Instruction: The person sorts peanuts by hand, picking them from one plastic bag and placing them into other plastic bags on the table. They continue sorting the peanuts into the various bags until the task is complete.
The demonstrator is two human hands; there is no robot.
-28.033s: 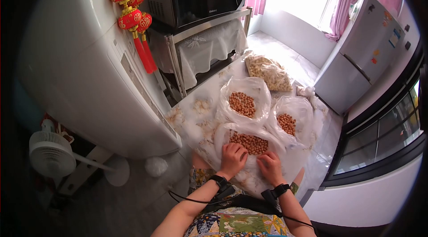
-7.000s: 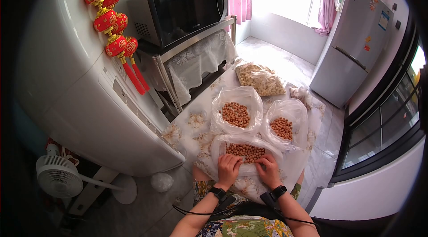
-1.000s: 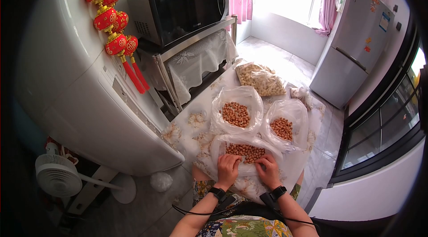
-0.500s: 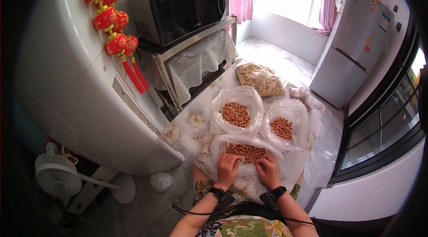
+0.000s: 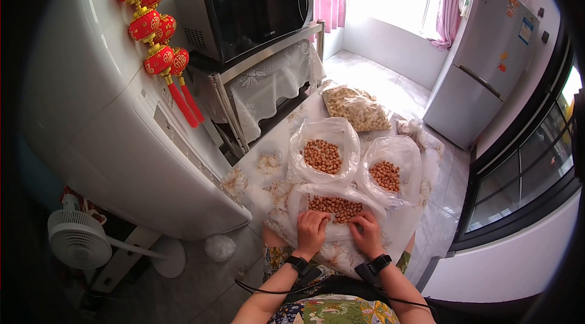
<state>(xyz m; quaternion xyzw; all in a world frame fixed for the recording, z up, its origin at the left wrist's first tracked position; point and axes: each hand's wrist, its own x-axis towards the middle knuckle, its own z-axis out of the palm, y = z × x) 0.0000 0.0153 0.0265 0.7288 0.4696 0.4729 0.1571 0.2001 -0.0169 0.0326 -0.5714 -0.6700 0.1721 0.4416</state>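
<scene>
At the near edge of the nearest plastic bag (image 5: 295,199), my left hand (image 5: 311,231) is closed, with its fingertips beside reddish-brown nuts (image 5: 336,207). My right hand (image 5: 366,234) is closed at the same bag's front edge, to the right of my left. What the fingers of either hand pinch is too small to tell. Behind them, a second open bag (image 5: 349,135) holds more nuts (image 5: 322,156), and a third bag (image 5: 409,153) on the right holds a smaller heap (image 5: 384,176). Both wrists wear black bands.
A bag of pale unshelled peanuts (image 5: 356,109) and a small bag (image 5: 412,132) lie at the far end of the flowered tablecloth (image 5: 268,165). A microwave (image 5: 262,10) on a rack stands back left, a fridge (image 5: 481,59) back right, a fan (image 5: 80,240) lower left.
</scene>
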